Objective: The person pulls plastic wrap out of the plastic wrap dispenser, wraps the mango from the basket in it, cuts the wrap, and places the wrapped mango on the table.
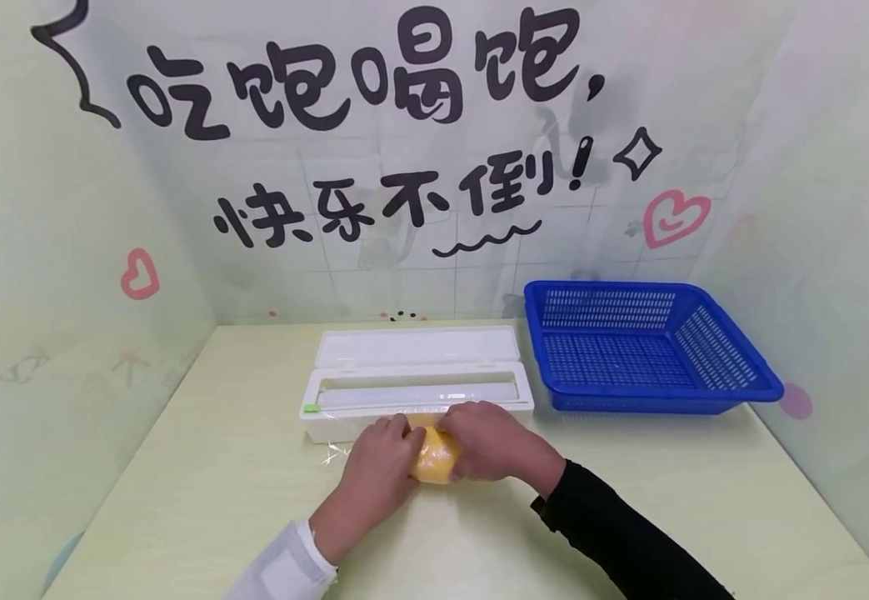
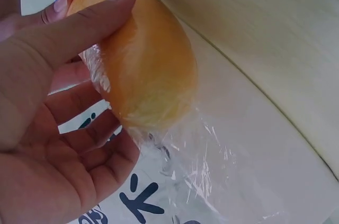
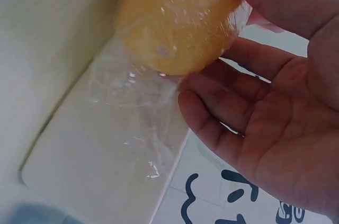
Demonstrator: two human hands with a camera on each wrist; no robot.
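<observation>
Between both hands, just in front of the white cling film dispenser (image 1: 419,429), is a smooth, rounded yellow-orange fruit (image 1: 436,457) whose exact kind I cannot tell. Clear cling film (image 2: 212,150) covers part of it and trails off toward the dispenser in both wrist views. My left hand (image 1: 380,467) grips the fruit from the left, its thumb lying across the skin and its fingers bent beneath. From the right, my right hand (image 1: 490,442) holds the other side, with curled fingers against the wrapped underside in the right wrist view. The hands hide part of the fruit.
The dispenser's lid (image 1: 419,346) stands open at the back, showing a film roll (image 1: 419,394) inside. A green slider (image 1: 311,408) sits at its left end. To the right is a blue plastic basket (image 1: 651,392). Printed walls enclose the pale table (image 1: 232,433).
</observation>
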